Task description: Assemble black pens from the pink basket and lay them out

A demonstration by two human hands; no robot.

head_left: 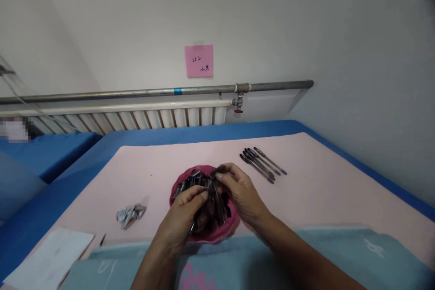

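Note:
In the head view a round pink basket (176,181) stands in front of me, filled with black and clear pen parts (220,210). Above it my hands come close together. My left hand (188,206) is closed in a pinch, thumb and forefinger on a small dark pen part (211,186). From the other side my right hand (239,190) pinches the same dark piece near its upper end. Its exact shape is partly hidden by the fingers. To the right of the basket lies a row of several assembled black-capped pens (260,163), side by side.
Left of the basket is a crumpled grey-white wad (130,214). A white paper sheet (50,258) and a small black piece (102,240) lie near the front left. A blue-green cloth (336,249) covers the near edge of the pink tabletop (322,181). A radiator (163,118) runs behind.

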